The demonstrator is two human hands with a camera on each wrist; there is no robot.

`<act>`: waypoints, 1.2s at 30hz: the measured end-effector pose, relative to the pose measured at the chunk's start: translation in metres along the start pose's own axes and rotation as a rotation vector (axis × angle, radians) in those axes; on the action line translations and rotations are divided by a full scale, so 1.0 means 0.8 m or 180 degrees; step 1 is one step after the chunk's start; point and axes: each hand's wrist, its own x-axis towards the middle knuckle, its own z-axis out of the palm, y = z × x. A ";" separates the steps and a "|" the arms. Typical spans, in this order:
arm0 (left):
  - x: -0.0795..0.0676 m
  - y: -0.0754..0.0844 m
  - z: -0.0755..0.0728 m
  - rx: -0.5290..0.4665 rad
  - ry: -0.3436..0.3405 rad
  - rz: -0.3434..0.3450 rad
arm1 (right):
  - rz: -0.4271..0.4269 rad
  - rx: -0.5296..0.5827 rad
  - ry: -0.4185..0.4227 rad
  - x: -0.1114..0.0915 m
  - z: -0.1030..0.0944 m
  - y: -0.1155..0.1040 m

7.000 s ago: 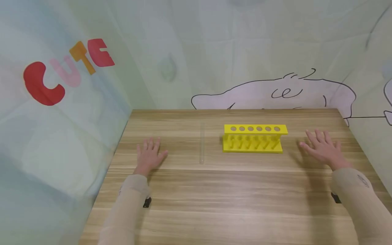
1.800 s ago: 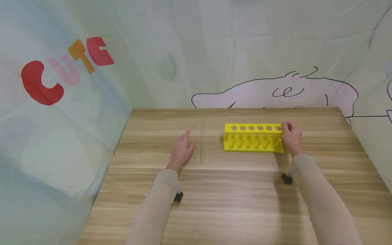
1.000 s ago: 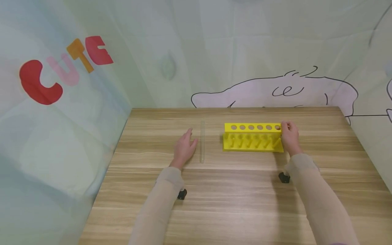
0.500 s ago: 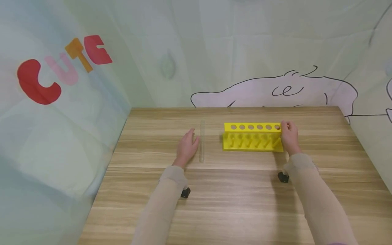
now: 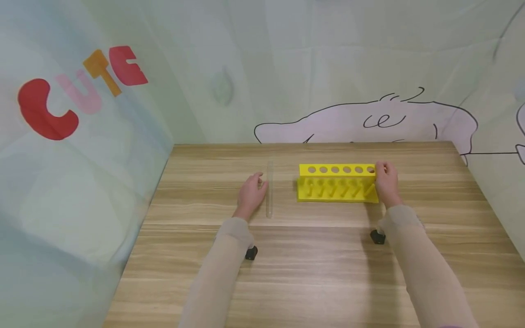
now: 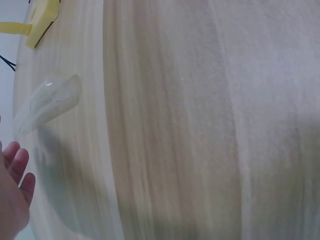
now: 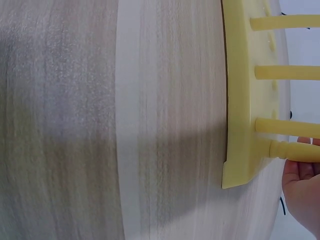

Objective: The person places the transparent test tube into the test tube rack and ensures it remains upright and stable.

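Gripping right end of yellow rack (image 5: 337, 183) with right hand (image 5: 387, 182): fingers and thumb curled in, pinching it beside the last hole; in the right wrist view the fingers are at the end post. Rack upright on the wooden table (image 5: 311, 264), long side running left-right, row of round holes along top, pegs on the base below.

Left hand (image 5: 252, 195) just left of the clear tube (image 5: 269, 196), fingers loosely bent with thumb spread apart, nothing held. Thumb tip right by the tube; cannot tell if it touches. Tube lies flat on the table, pointing away from the person, left of rack and apart from it.

Both sleeves (image 5: 219, 273) beige, small black device (image 5: 251, 253) under the left cuff, another black device (image 5: 378, 237) under the right one. Pale cloth (image 5: 262, 73) behind the table, outlined white cartoon shape (image 5: 340, 119) printed on it, coloured letters (image 5: 49, 109) spelling CUTE at left.
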 end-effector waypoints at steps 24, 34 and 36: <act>0.015 0.011 0.003 -0.0028 -0.0261 -0.0329 | 0.0052 0.0110 0.0031 0.001 0.000 0.003; 0.025 0.018 0.005 0.0058 -0.0380 -0.0388 | 0.0050 0.0206 0.0074 0.001 0.003 0.004; 0.026 0.018 0.006 0.0058 -0.0377 -0.0387 | 0.0057 0.0239 0.0086 0.003 0.004 0.005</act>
